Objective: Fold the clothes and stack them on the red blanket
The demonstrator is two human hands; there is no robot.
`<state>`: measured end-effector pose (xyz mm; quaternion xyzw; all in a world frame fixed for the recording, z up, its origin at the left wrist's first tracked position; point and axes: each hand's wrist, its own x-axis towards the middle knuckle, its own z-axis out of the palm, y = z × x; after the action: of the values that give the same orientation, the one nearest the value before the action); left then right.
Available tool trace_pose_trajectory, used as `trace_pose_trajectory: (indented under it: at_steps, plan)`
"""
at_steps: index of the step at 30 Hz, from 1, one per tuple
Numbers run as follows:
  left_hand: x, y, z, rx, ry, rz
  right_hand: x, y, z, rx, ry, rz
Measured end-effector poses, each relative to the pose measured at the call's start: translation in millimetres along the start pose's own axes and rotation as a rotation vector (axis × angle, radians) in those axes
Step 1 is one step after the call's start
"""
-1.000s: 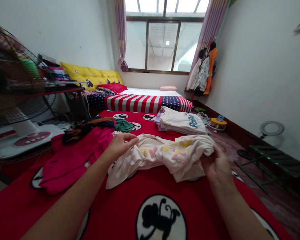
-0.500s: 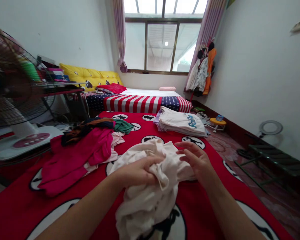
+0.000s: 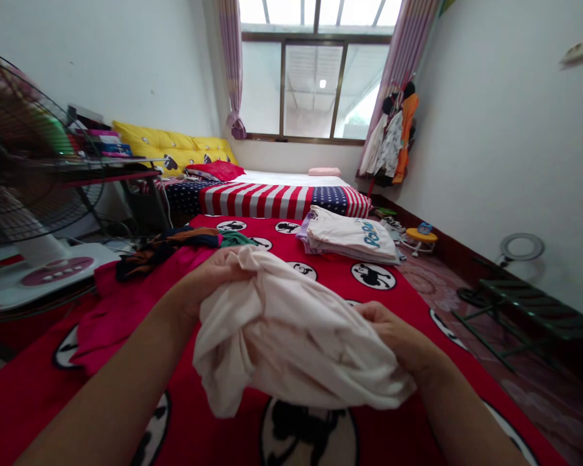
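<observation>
A crumpled white garment (image 3: 291, 330) hangs stretched between my hands above the red patterned bedspread (image 3: 214, 433); its exact kind does not show. My left hand (image 3: 218, 275) is closed on its upper left part. At its right end, my right hand (image 3: 388, 330) grips the cloth, with some fingers hidden. Beyond my right hand lies a stack of folded clothes (image 3: 350, 236), a white shirt with blue letters on top. Left of my left hand is a loose heap with a bright pink garment (image 3: 131, 307), a black and brown one (image 3: 170, 249) and a green one (image 3: 236, 239).
A standing fan (image 3: 34, 194) is at the left beside a cluttered desk (image 3: 111, 171). Farther back is a bed with a striped, starred cover (image 3: 262, 200). On the right floor stand a yellow stool (image 3: 422, 236) and a dark green slatted bench (image 3: 539, 310).
The white garment has been lifted and spread sideways. My left hand has moved up and left with it. My right hand, open and beside the cloth before, has moved lower and now grips it.
</observation>
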<state>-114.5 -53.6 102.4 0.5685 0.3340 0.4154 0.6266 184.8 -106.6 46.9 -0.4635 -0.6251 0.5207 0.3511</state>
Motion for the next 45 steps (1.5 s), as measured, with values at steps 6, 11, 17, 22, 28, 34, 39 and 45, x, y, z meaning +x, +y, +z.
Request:
trace_pose_trajectory:
  at_steps: [6,11,17,22,28,34,39,45]
  plan:
    - [46.5,-51.2,-38.5,0.27,0.795,0.157,27.1,12.6,-10.6,0.353,0.755,-0.195]
    - [33.1,-45.7,-21.6,0.603,0.283,0.086,19.7,16.5,-22.6,-0.348,0.665,-0.076]
    - [-6.9,-23.2,29.9,1.05,-0.66,-0.095,2.5,15.6,-26.8,-0.781,0.29,0.168]
    - [-17.4,-50.3,61.8,1.43,-0.573,0.121,8.7,21.4,-17.8,-0.676,0.231,0.014]
    - [-7.5,-40.0,53.1,1.395,-0.434,0.153,8.5,12.4,-17.9,-0.312,0.315,-0.033]
    - [-37.3,29.8,-6.6,0.418,-0.275,0.147,-21.3,-22.4,-20.6,0.081,-0.312,0.024]
    - [-21.3,24.2,-38.0,0.312,-0.001,0.178,2.6,-1.3,-13.3,-0.026,0.122,-0.055]
    - [20.1,-42.3,-49.3,0.932,0.121,0.027,34.1,43.4,9.2,-0.572,0.521,-0.024]
